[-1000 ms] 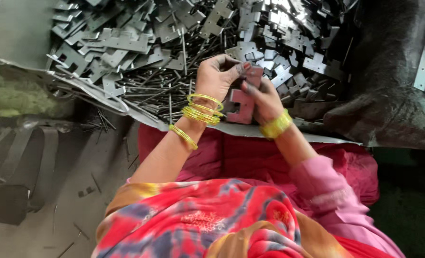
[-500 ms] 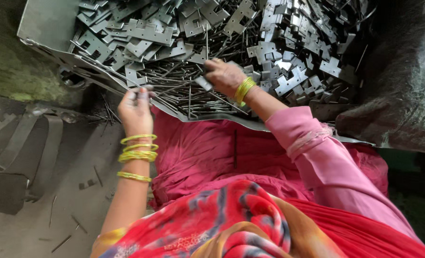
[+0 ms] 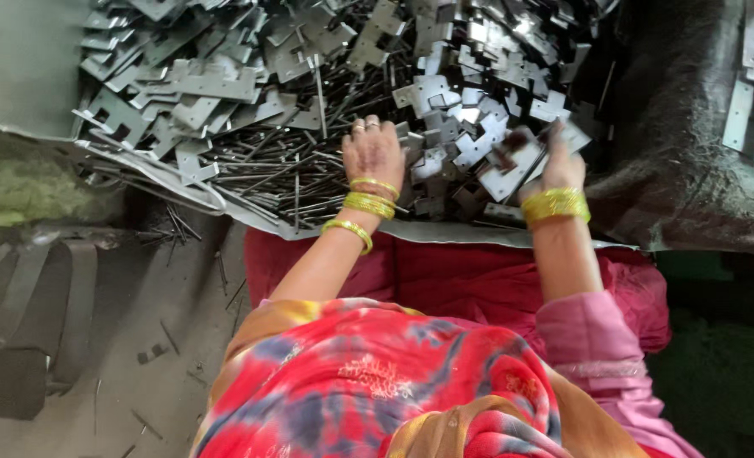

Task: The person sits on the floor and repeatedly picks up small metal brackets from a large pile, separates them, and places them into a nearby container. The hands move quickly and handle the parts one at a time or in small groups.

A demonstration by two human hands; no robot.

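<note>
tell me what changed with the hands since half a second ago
The left hand came up from the sheet's near edge onto the thin metal rods. The right hand shifted right and now grips a flat metal plate. The heap of stamped plates lies as before.

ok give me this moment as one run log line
left hand: on metal pins | right hand: holds flat metal plate | pile of metal plates behind

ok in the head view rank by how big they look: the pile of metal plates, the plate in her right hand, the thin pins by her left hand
1. pile of metal plates, by far the largest
2. plate at the right hand
3. a single pin near the left hand, thinnest, though about as long as the plate
</note>
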